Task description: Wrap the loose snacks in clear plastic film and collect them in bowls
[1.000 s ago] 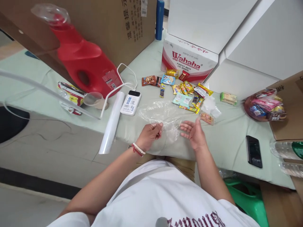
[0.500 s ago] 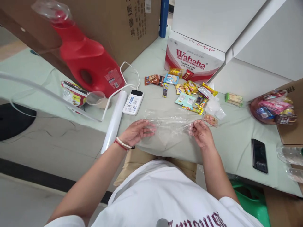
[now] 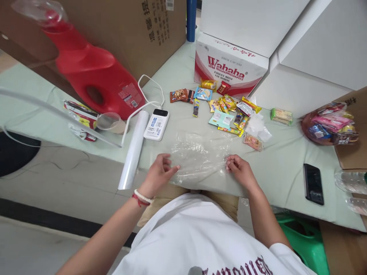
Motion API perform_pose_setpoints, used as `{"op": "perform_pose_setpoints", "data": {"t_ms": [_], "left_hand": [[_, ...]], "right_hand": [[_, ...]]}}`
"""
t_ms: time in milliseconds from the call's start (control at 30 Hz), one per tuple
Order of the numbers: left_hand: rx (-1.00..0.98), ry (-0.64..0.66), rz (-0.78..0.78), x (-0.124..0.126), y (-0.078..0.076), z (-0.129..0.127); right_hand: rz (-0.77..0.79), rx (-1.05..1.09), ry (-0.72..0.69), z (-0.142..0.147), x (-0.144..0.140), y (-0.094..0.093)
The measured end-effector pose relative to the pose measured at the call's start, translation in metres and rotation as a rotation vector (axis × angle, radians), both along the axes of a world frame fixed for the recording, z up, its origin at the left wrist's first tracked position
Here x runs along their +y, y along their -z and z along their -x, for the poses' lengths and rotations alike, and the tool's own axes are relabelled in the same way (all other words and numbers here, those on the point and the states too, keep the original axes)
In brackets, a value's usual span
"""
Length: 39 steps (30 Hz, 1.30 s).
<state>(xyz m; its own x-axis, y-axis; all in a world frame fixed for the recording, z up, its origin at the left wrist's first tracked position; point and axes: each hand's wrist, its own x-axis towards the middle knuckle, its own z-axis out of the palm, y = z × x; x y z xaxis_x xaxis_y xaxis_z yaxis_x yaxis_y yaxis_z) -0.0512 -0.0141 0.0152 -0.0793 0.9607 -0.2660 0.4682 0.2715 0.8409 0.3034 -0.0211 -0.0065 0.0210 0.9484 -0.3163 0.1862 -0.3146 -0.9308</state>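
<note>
Clear plastic film [image 3: 199, 156], one piece, lies on the tabletop [image 3: 275, 168]; at nine o'clock the left hand [image 3: 159, 173] curves, thumb and fingers parted; at three the right hand [image 3: 240, 170] pinches its edge; one power bank [image 3: 156, 125] at ten.

A second ago we had the clear plastic [image 3: 199, 156] crumpled, pinched in our left hand [image 3: 160, 172], with our right hand [image 3: 237, 168] open beside it; now it lies spread wider and flatter on the table [image 3: 275, 172]. Our left hand has let go and moved outward to the plastic's left edge, thumb and fingers parted, while our right fingertips have closed on the right edge, leaving our hands farther apart.
</note>
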Motion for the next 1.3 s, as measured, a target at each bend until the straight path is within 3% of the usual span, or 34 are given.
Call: {"op": "perform_pose_setpoints", "data": {"t_ms": [67,100,133,200,267,333,433,500,600,767,900,1033,1167,1300], "left_hand": [[0.318,-0.144,-0.358,-0.009,-0.013,-0.007],[0.423,-0.158,-0.518,-0.011,-0.019,-0.014],[0.485,-0.116,-0.640,-0.011,-0.023,-0.022],[0.538,0.096,-0.739,-0.006,-0.023,-0.040],[0.593,0.326,-0.684,0.005,-0.012,-0.056],[0.672,0.459,-0.569,0.016,0.007,-0.064],[0.740,0.544,-0.457,0.023,0.032,-0.062],[0.756,0.555,-0.440,0.022,0.041,-0.057],[0.771,0.567,-0.448,0.018,0.043,-0.053],[0.778,0.599,-0.451,0.025,0.042,-0.043],[0.745,0.612,-0.459,0.034,0.042,-0.028],[0.719,0.617,-0.479,0.035,0.041,-0.022],[0.704,0.618,-0.482,0.034,0.040,-0.024],[0.699,0.620,-0.484,0.035,0.041,-0.023]], "right_hand": [[-0.047,-0.110,-0.043,0.005,-0.002,0.005],[-0.068,-0.154,-0.059,0.008,-0.003,0.006],[-0.086,-0.190,-0.074,0.010,-0.002,0.007],[-0.099,-0.235,-0.098,0.013,-0.001,0.006],[-0.082,-0.238,-0.091,0.010,0.000,0.003],[-0.062,-0.228,-0.035,0.001,0.000,-0.003],[-0.015,-0.196,0.043,-0.020,-0.004,-0.012],[0.071,-0.133,0.057,-0.029,-0.006,-0.017],[0.168,-0.058,0.106,-0.024,-0.003,-0.020],[0.032,-0.116,0.058,-0.006,0.017,-0.009],[0.014,-0.302,0.044,-0.033,0.034,-0.006],[-0.143,-0.586,0.134,-0.056,0.081,-0.023],[-0.200,-0.937,0.165,-0.045,0.158,-0.041],[-0.216,-1.319,0.107,-0.038,0.222,-0.044]]}}
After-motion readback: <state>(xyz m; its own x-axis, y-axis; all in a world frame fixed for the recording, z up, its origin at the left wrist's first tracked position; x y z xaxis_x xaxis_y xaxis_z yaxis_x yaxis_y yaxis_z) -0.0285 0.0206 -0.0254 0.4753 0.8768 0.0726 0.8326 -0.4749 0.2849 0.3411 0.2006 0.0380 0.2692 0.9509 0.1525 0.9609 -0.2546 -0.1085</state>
